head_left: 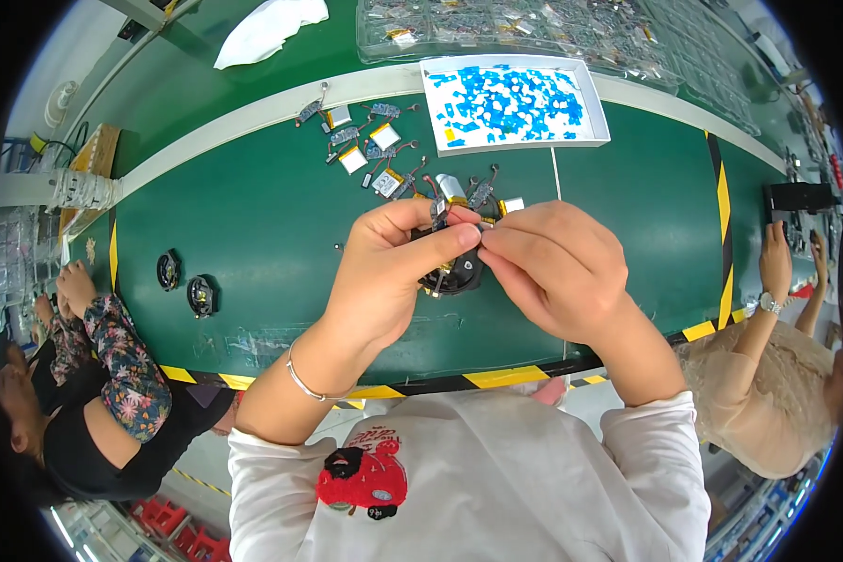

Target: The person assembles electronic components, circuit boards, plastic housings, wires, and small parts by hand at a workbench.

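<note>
At the middle of the green bench, my left hand is closed, thumb and forefinger pinching a small circuit board with parts on it. Just below those fingertips is a round black housing, partly covered by my hands. My right hand is also closed, its fingertips meeting my left thumb above the housing; whatever they pinch is too small and hidden to name. Beyond my fingers lie a silver battery pouch and several small circuit boards with wires and batteries.
A white box of small blue and white pieces stands at the back. Two black round housings lie to the left. Clear plastic trays of parts and a white cloth are behind the rail. Co-workers sit on both sides.
</note>
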The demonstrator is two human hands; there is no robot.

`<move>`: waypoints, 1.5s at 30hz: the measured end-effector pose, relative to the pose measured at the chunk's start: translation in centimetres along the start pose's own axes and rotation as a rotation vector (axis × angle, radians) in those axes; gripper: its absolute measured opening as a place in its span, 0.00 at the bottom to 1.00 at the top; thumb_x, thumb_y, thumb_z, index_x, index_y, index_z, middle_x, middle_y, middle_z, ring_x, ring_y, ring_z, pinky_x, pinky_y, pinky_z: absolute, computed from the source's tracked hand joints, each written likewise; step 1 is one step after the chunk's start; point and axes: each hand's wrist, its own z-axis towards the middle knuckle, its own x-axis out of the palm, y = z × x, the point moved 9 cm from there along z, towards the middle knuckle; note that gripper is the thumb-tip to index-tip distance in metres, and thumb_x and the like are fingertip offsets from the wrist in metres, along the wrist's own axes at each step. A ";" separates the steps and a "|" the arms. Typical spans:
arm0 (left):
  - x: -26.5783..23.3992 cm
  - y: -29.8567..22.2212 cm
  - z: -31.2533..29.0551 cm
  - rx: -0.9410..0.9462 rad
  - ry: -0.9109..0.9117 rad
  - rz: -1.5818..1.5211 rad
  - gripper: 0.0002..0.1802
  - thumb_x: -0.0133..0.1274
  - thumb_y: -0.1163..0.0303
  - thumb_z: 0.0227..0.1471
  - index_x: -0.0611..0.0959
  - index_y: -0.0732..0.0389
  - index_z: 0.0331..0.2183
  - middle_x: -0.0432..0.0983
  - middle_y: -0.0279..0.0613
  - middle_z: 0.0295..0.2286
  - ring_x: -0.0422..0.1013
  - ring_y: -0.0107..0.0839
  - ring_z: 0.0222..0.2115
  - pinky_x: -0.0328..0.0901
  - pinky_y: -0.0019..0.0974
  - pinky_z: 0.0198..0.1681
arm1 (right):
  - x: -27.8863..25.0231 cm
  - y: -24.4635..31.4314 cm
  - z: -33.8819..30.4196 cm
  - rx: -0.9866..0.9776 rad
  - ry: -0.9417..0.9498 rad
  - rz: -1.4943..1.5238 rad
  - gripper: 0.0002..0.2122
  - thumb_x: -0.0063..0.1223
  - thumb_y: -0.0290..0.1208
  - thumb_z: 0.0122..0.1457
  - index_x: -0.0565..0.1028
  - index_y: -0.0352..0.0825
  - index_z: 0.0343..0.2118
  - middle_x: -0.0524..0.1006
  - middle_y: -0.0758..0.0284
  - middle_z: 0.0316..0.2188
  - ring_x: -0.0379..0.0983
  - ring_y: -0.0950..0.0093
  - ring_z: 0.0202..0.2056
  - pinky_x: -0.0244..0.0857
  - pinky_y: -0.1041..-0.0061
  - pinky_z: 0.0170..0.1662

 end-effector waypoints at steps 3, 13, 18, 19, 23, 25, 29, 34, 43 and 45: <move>0.2 0.2 0.0 -0.022 0.053 -0.065 0.08 0.58 0.78 0.44 0.81 0.65 0.31 0.77 0.38 0.29 0.72 0.22 0.29 0.65 0.25 0.35 | 0.1 -0.1 0.0 0.005 0.013 0.032 0.09 0.59 0.16 0.37 0.75 0.31 0.25 0.74 0.64 0.24 0.72 0.69 0.23 0.66 0.77 0.24; 0.4 0.5 0.1 -0.130 0.111 -0.107 0.05 0.56 0.77 0.45 0.78 0.66 0.28 0.75 0.41 0.27 0.74 0.31 0.27 0.69 0.32 0.31 | -0.8 -8.9 2.6 0.238 0.052 -0.054 0.03 0.51 0.17 0.47 0.71 0.30 0.26 0.71 0.63 0.33 0.69 0.67 0.37 0.62 0.72 0.41; -0.1 -0.2 0.4 -0.083 0.067 -0.106 0.05 0.56 0.76 0.46 0.77 0.66 0.29 0.75 0.42 0.25 0.74 0.31 0.25 0.71 0.32 0.28 | 2.9 -12.5 1.6 0.182 0.579 -0.229 0.04 0.48 0.25 0.52 0.73 0.31 0.27 0.69 0.65 0.39 0.64 0.68 0.44 0.57 0.70 0.48; -0.3 -0.3 0.4 -0.076 0.053 -0.105 0.06 0.56 0.76 0.46 0.77 0.66 0.30 0.75 0.41 0.25 0.74 0.31 0.24 0.71 0.32 0.27 | 2.6 -12.6 1.7 0.181 0.580 -0.231 0.04 0.48 0.25 0.52 0.73 0.31 0.27 0.69 0.65 0.39 0.64 0.68 0.44 0.57 0.70 0.48; -0.5 -0.6 0.4 -0.095 0.031 -0.094 0.06 0.56 0.75 0.47 0.77 0.66 0.30 0.75 0.41 0.24 0.74 0.30 0.24 0.72 0.32 0.26 | -0.3 -12.4 3.0 0.291 0.395 -0.114 0.06 0.47 0.26 0.54 0.75 0.31 0.28 0.71 0.65 0.37 0.65 0.68 0.42 0.58 0.71 0.48; -0.7 -0.3 0.3 -0.119 0.009 -0.080 0.07 0.56 0.75 0.47 0.77 0.66 0.31 0.75 0.40 0.25 0.74 0.29 0.24 0.71 0.31 0.25 | -0.8 -11.0 3.0 0.304 0.313 -0.107 0.06 0.47 0.26 0.53 0.75 0.31 0.29 0.72 0.65 0.35 0.66 0.69 0.41 0.59 0.72 0.47; -1.0 0.2 0.3 -0.137 -0.020 -0.084 0.07 0.56 0.74 0.47 0.78 0.66 0.31 0.75 0.40 0.24 0.74 0.28 0.23 0.71 0.31 0.25 | 0.5 -4.5 1.5 0.357 0.176 0.217 0.07 0.58 0.22 0.44 0.75 0.32 0.28 0.76 0.65 0.27 0.72 0.71 0.28 0.66 0.76 0.33; 0.0 0.9 0.2 -0.152 0.009 -0.105 0.07 0.55 0.72 0.48 0.79 0.66 0.30 0.76 0.40 0.24 0.73 0.26 0.22 0.71 0.30 0.26 | 1.2 -2.1 0.6 0.321 0.126 0.235 0.08 0.59 0.17 0.40 0.75 0.31 0.26 0.76 0.65 0.23 0.73 0.74 0.25 0.66 0.79 0.28; 0.2 -0.2 0.0 -0.073 0.035 -0.061 0.06 0.54 0.72 0.49 0.77 0.66 0.29 0.75 0.40 0.24 0.73 0.27 0.23 0.70 0.30 0.27 | 0.0 -4.3 -0.4 0.489 0.065 0.347 0.07 0.52 0.14 0.43 0.73 0.29 0.27 0.74 0.65 0.27 0.70 0.78 0.29 0.64 0.81 0.34; -0.2 -0.1 0.3 -0.054 0.036 -0.043 0.06 0.53 0.72 0.49 0.77 0.65 0.29 0.75 0.40 0.24 0.73 0.27 0.24 0.70 0.30 0.27 | -0.9 -6.1 -0.4 0.514 0.032 0.330 0.06 0.46 0.16 0.47 0.72 0.28 0.30 0.73 0.66 0.29 0.68 0.80 0.33 0.61 0.82 0.38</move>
